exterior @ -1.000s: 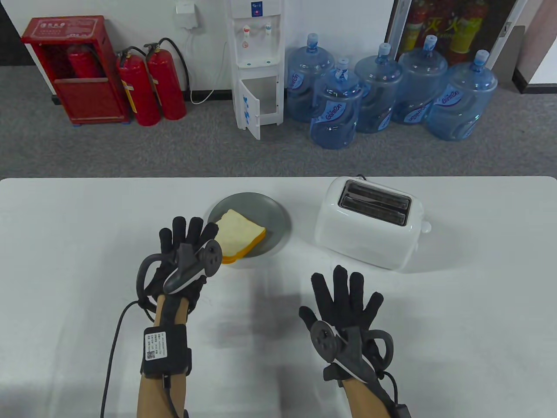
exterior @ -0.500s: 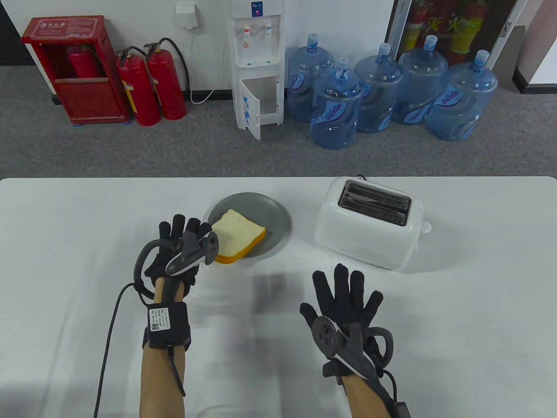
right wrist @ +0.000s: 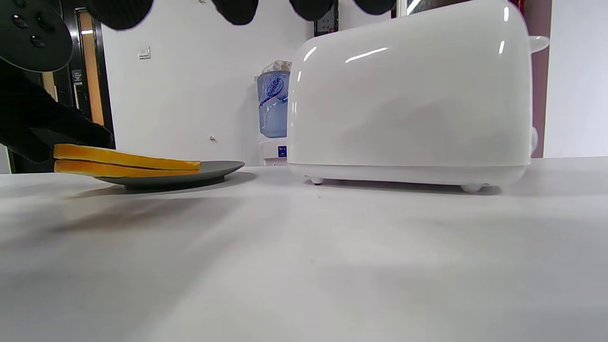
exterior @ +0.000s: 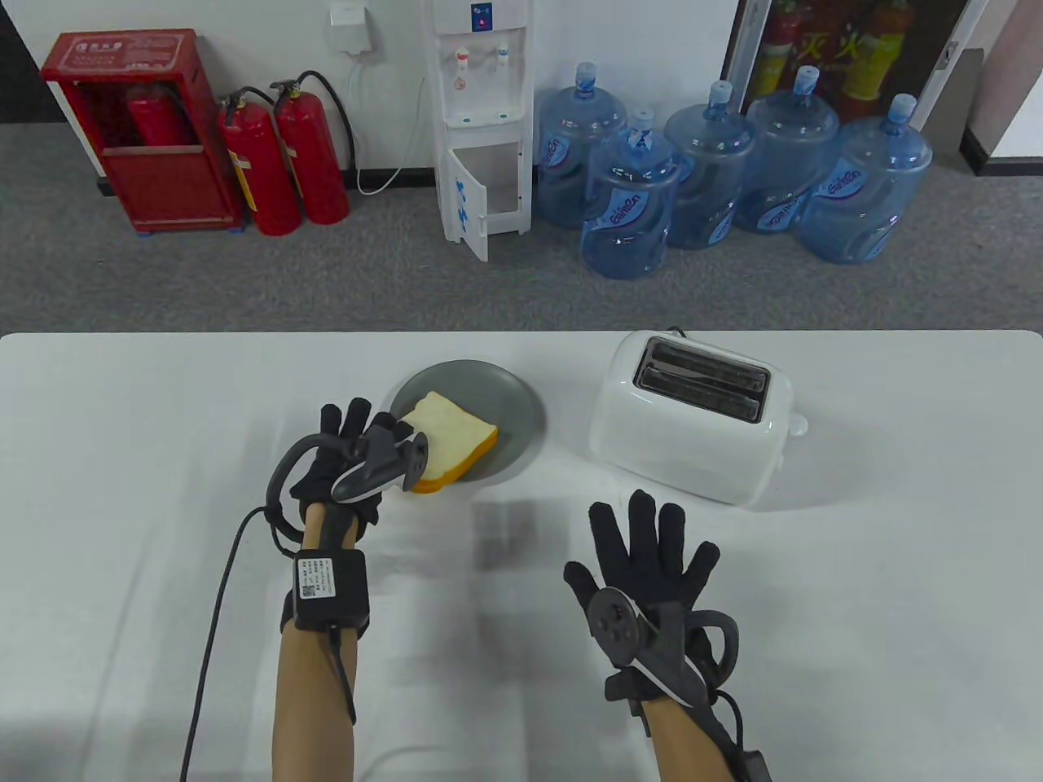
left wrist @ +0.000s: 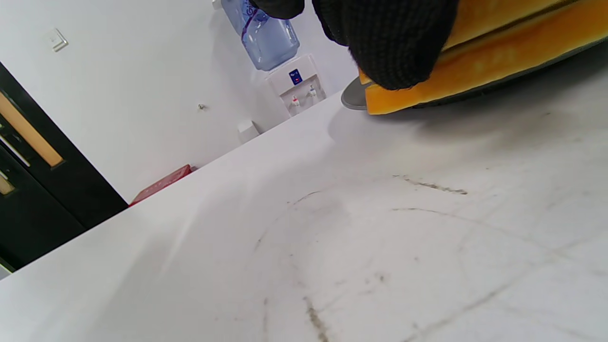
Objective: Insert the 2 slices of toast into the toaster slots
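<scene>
Two toast slices lie stacked on a grey plate at the table's middle. My left hand is at the stack's left end; a gloved fingertip touches the toast edge, and no grip shows. The white toaster stands to the right with both slots empty. My right hand hovers flat with fingers spread, in front of the toaster, holding nothing. The right wrist view shows the toaster side-on, the toast on its plate, and the left hand over the stack's end.
The toaster's lever knob sticks out on its right side. A black cable trails from my left wrist to the near edge. Beyond the far table edge are water bottles, a dispenser and fire extinguishers.
My left hand has moved forward and right until it reaches the left end of the toast stack. The right hand has barely shifted.
</scene>
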The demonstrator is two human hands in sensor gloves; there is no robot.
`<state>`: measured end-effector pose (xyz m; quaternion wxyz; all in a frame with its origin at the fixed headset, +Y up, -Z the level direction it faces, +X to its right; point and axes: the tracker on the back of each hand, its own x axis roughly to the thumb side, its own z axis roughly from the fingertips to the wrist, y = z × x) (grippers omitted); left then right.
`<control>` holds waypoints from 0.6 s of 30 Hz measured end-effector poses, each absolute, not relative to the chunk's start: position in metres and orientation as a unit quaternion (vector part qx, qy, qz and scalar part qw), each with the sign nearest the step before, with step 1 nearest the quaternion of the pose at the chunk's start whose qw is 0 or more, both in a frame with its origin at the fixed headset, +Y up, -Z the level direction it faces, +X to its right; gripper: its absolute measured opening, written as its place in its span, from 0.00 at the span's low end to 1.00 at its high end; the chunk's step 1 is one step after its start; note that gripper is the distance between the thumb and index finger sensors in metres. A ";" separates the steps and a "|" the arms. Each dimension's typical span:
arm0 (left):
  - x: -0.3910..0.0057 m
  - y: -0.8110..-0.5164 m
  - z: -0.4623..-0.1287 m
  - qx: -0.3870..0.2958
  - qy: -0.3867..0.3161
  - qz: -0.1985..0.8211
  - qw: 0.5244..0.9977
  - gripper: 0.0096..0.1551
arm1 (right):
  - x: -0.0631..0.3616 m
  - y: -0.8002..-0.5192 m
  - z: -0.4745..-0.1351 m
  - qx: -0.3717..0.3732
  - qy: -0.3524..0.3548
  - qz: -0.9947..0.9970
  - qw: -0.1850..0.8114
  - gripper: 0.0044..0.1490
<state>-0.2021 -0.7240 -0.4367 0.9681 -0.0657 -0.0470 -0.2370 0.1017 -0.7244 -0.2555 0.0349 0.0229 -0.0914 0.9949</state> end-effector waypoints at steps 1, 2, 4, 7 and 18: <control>-0.202 -0.724 -0.436 -0.064 -0.048 -0.236 0.968 0.38 | 0.102 -0.724 -0.255 0.023 -0.091 0.995 0.035 0.47; -0.202 -0.723 -0.436 -0.063 -0.047 -0.238 0.968 0.38 | 0.102 -0.724 -0.255 0.023 -0.091 0.995 0.035 0.47; -0.202 -0.724 -0.436 -0.062 -0.048 -0.239 0.968 0.37 | 0.102 -0.724 -0.255 0.023 -0.091 0.995 0.036 0.47; -0.201 -0.721 -0.436 -0.059 -0.047 -0.234 0.969 0.36 | 0.102 -0.724 -0.255 0.023 -0.091 0.995 0.035 0.47; -0.206 -0.723 -0.441 -0.044 -0.050 -0.210 0.975 0.31 | 0.102 -0.724 -0.256 0.025 -0.088 0.995 0.033 0.47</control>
